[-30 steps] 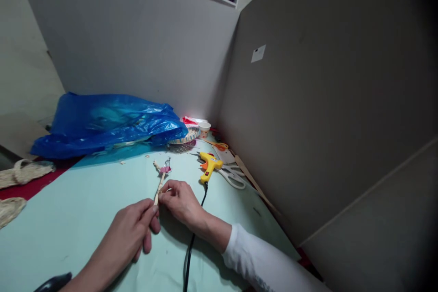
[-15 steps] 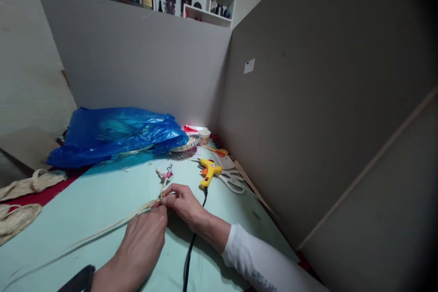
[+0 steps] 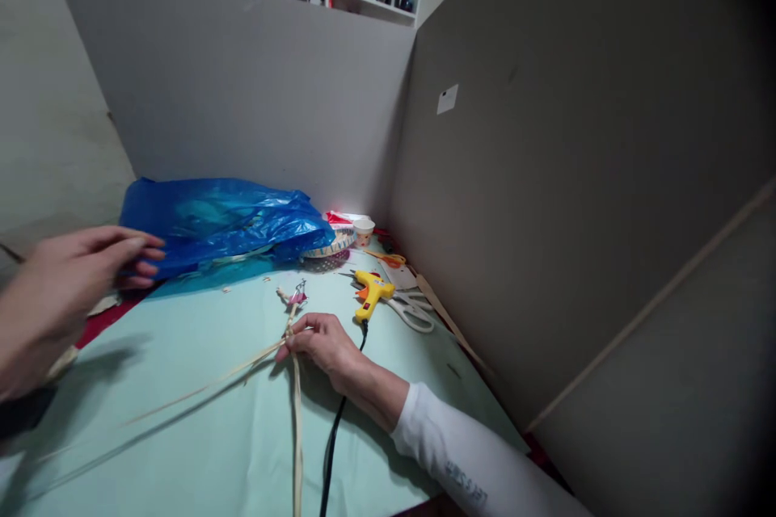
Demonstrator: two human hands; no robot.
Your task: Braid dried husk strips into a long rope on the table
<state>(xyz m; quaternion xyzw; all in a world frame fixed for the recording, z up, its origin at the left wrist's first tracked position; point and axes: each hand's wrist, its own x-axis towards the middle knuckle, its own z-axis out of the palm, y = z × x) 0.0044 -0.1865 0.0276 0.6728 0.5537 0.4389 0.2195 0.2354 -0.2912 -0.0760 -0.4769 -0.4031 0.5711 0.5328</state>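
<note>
My right hand (image 3: pixel 324 343) rests on the pale green table cover (image 3: pixel 182 436) and pinches several long straw strips (image 3: pixel 295 396) where they cross. A small pink binder clip (image 3: pixel 296 296) holds the strips' far end together just beyond my fingers. One strip runs toward me, others trail off to the lower left. My left hand (image 3: pixel 64 295) is raised in the air at the far left, fingers stretched out and holding nothing, in front of a blue plastic bag (image 3: pixel 218 218).
A yellow glue gun (image 3: pixel 371 295) lies right of my hand, its black cord (image 3: pixel 332 444) running toward me. White scissors (image 3: pixel 412 311), orange scissors (image 3: pixel 388 258), a paper cup (image 3: pixel 363 231) and a woven basket (image 3: pixel 331 246) sit near the grey partition corner (image 3: pixel 400 178). Woven straw pieces lie at the left edge.
My left hand has let go of the strips and swung up and out to the far left. The right hand stays pinching the strips; a strip now lies toward me.
</note>
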